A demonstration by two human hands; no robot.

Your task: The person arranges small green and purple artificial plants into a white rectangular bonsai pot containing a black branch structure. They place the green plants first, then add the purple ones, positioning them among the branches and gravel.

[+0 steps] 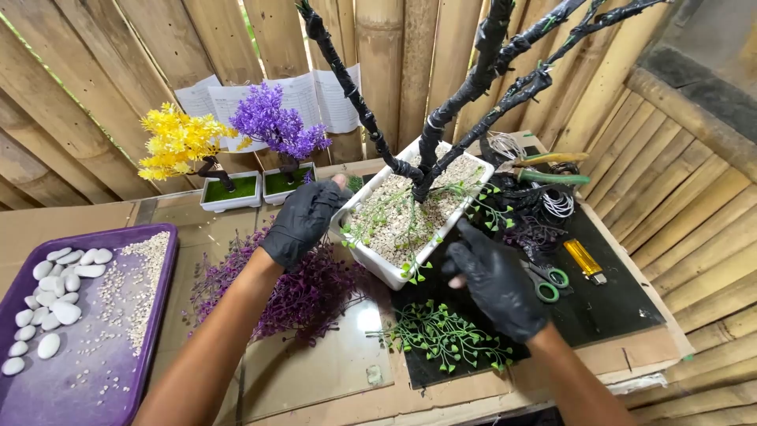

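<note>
A white rectangular planter (371, 264) filled with small gravel stands on the table, with black tape-wrapped branches (465, 91) rising from it. Thin green sprigs lie over the gravel. My left hand (303, 221), in a black glove, grips the planter's left rim. My right hand (497, 280), also gloved, hovers at the planter's right side with a finger pointing toward it, holding nothing that I can see. A pile of purple artificial foliage (303, 296) lies under my left forearm. Green leafy sprigs (445, 335) lie on a black mat near my right wrist.
A purple tray (158, 315) at left holds white stones and gravel. Two small potted trees, yellow (181, 146) and purple (276, 126), stand at the back. Green-handled scissors (548, 284), a yellow lighter (585, 260), pliers, wire coils and black tape scraps lie right of the planter. Bamboo walls surround the table.
</note>
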